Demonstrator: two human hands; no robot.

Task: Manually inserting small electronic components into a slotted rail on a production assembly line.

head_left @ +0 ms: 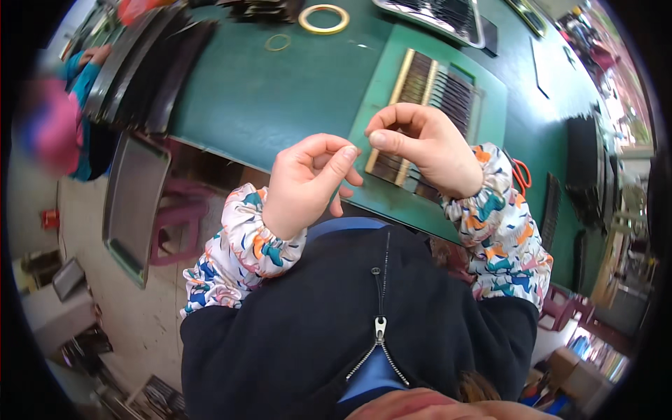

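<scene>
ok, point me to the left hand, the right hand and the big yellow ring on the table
left hand (pixel 304 183), head view, on the back of the hand.
right hand (pixel 427 143), head view, on the back of the hand.
yellow ring (pixel 305 23), head view, on the left side of its band.

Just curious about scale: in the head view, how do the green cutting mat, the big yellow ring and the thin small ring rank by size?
1. Green cutting mat
2. Big yellow ring
3. Thin small ring

The rings lie farther from the camera, yet the order looks clear.

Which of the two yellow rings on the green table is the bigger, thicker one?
The thick ring at the table's far edge. The other ring, just nearer the person and to its left, is thin and smaller.
</scene>
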